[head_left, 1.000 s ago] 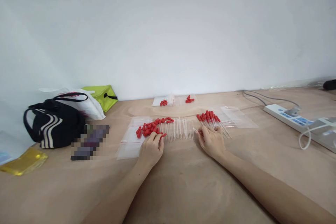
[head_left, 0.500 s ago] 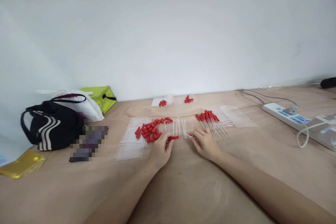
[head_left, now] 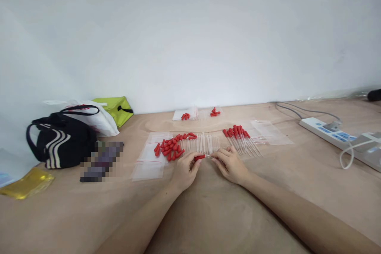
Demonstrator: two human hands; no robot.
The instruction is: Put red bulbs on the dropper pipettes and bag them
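Between the thumb and fingers of my left hand (head_left: 185, 170) is a red rubber bulb (head_left: 200, 157), its open end facing right. My right hand (head_left: 229, 166) pinches a thin glass dropper tube (head_left: 207, 156), whose end meets the bulb's mouth; whether it is inside I cannot tell. Just beyond my hands lies a row of clear glass tubes (head_left: 204, 142). Loose red bulbs (head_left: 171, 147) are heaped to the left of the row. To its right, several droppers with red bulbs fitted (head_left: 238, 135) lie fanned out side by side.
Clear zip bags (head_left: 149, 168) lie under and beside the bulbs, with more bags (head_left: 270, 131) at right. Small bulb groups (head_left: 214, 112) sit near the wall. A black bag (head_left: 65, 143) and a pixelated dark object (head_left: 102, 162) are left; a power strip (head_left: 327, 129) is right.
My hands have come closer together. The glass tube's end, apart from the bulb before, now meets its mouth. The view has shifted slightly.
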